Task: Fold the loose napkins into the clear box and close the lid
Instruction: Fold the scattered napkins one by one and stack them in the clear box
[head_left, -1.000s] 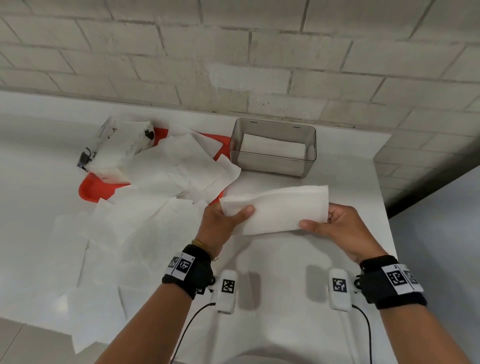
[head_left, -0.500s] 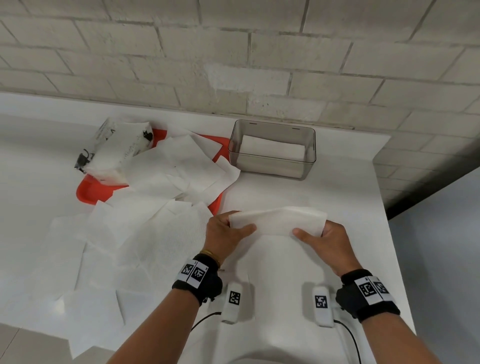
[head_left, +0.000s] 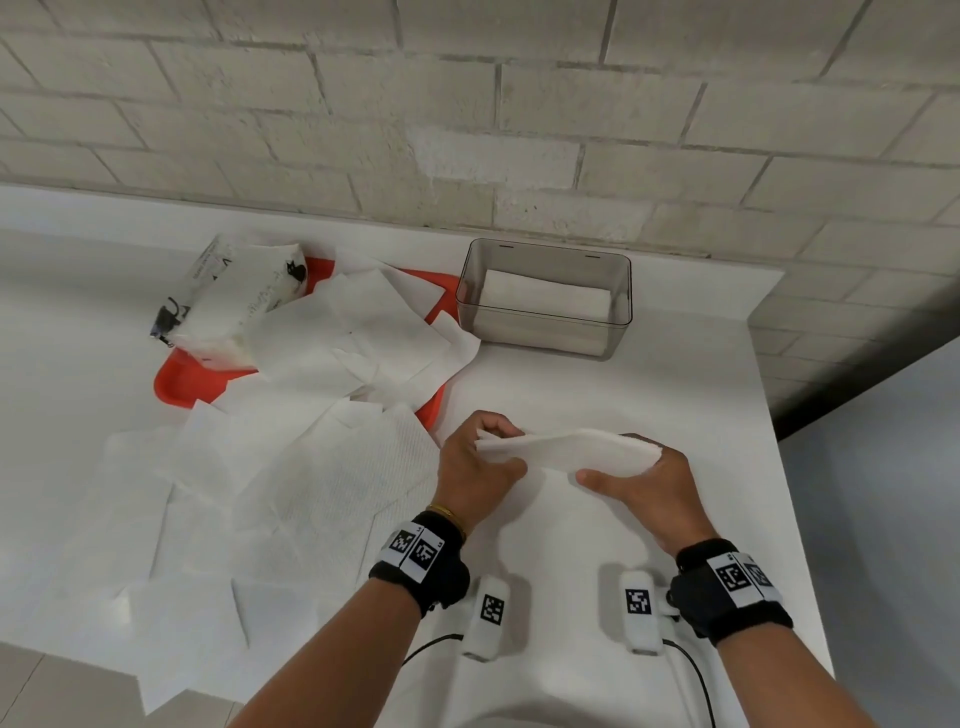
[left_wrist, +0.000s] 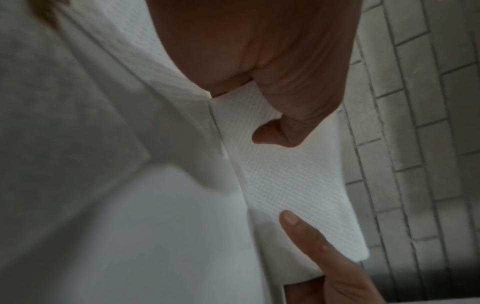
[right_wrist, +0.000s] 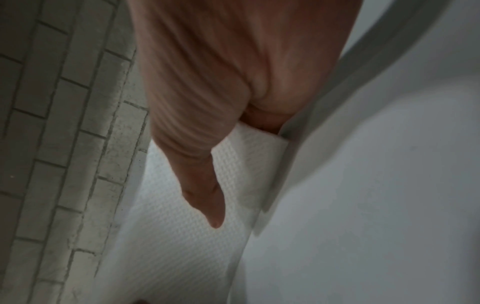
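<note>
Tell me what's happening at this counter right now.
A person is folding a white napkin in the air over the counter, the left hand pinching one end and the right hand the other. The clear box near the wall sits open with folded napkins already inside. Loose napkins are spread to the left, partly over an orange tray.

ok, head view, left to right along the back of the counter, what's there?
Printed white tissue pack → orange plastic tray under loose white napkins → clear rectangular box holding a folded napkin.
</note>
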